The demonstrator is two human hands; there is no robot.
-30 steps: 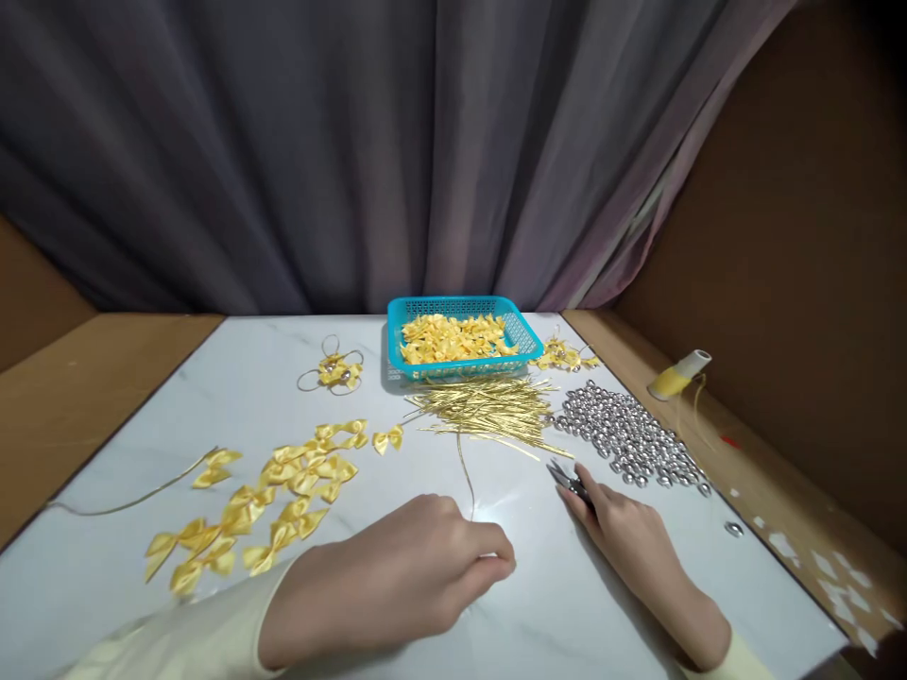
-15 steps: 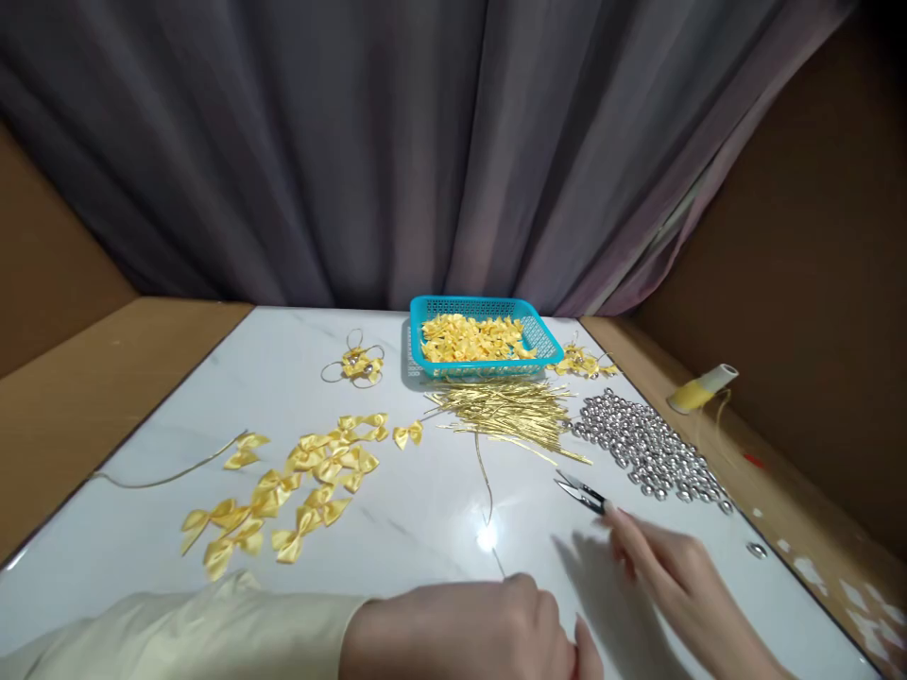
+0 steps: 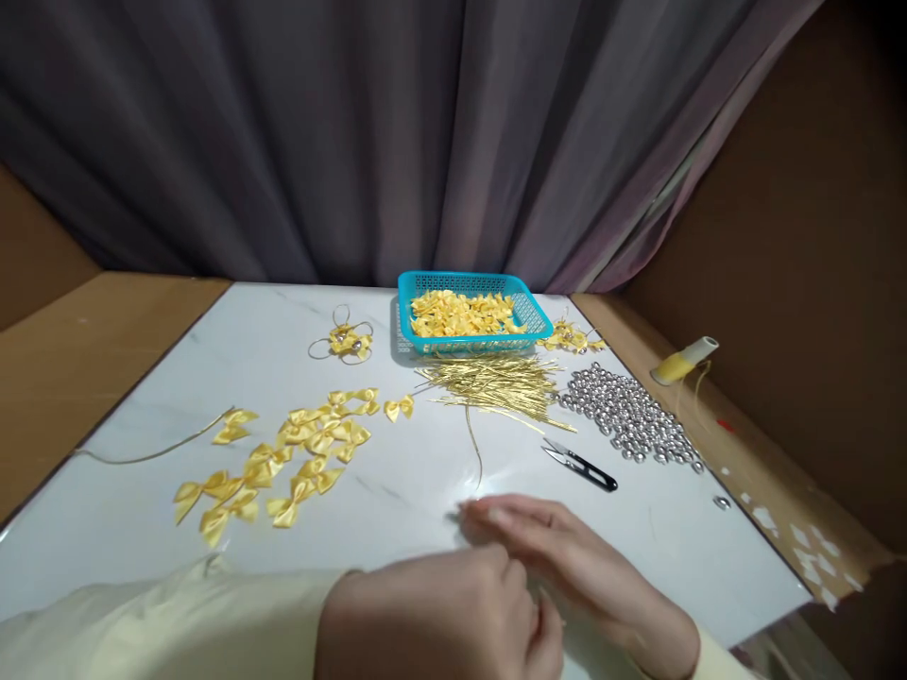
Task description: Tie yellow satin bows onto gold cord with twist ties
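My left hand [image 3: 432, 619] is closed in a fist low in the view, its palm side hidden, so what it holds does not show. Just beyond it, my right hand [image 3: 573, 557] stretches its fingers leftward close over the white table, nothing visible in them. The fingertips are near the loose end of a gold cord [image 3: 473, 444] that trails from a pile of cut gold cords [image 3: 496, 385]. Black-handled thread snips [image 3: 582, 467] lie on the table beyond the right hand. Several yellow satin bows [image 3: 304, 444] lie spread out on the left.
A blue basket [image 3: 545, 329] of yellow bows stands at the back. Silver beads [image 3: 627, 416] are heaped on the right. Looped cords with bows [image 3: 347, 342] lie back left; more bow pieces [image 3: 573, 336] lie beside the basket. A thread cone [image 3: 686, 361] rests beyond the right edge.
My right hand has let go of the thread snips, leaving them on the table, and has moved left past my left fist. The view has shifted slightly.
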